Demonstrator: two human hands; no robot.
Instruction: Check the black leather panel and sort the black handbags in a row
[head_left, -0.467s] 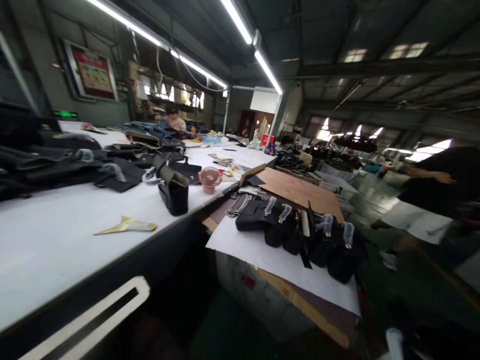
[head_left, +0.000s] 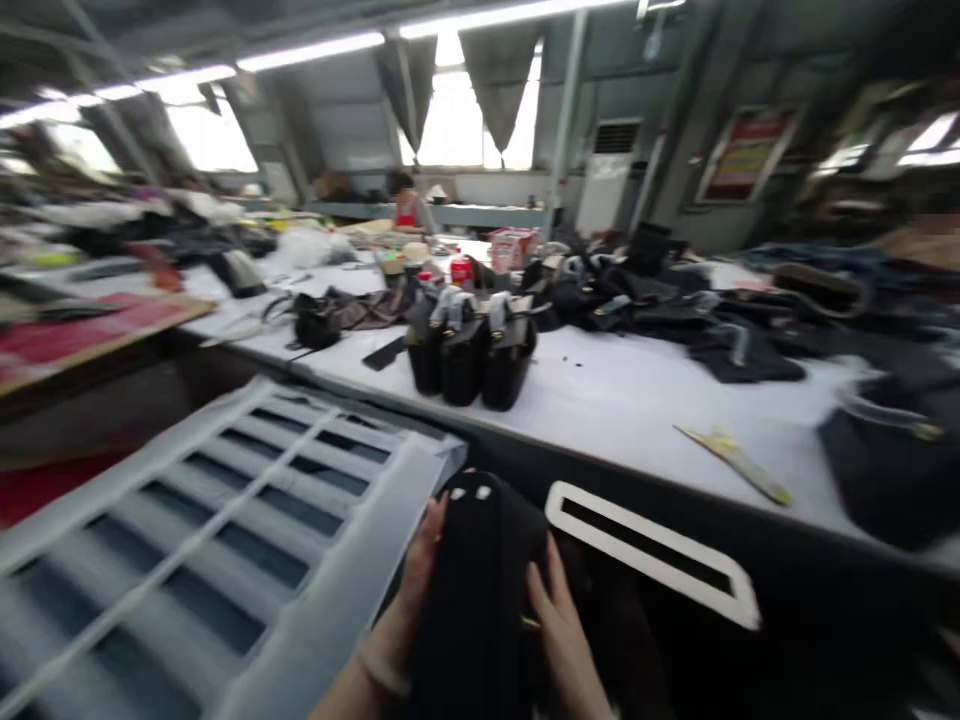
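the person holds a black bag (head_left: 480, 590) low in front of them, just below the edge of the long white table (head_left: 622, 390). the left hand (head_left: 409, 610) grips its left side, fingers pressed together along the fabric; the right hand (head_left: 562, 640) clasps the right side, fingers lying close together over the front. two small pale studs show at the bag's top. a white slatted crate (head_left: 195, 540) sits just left of the hands. on the table stand three black bags (head_left: 472, 355) in a row, a yellowish strip (head_left: 731, 455) lies to the right, and another person (head_left: 407, 205) sits far back.
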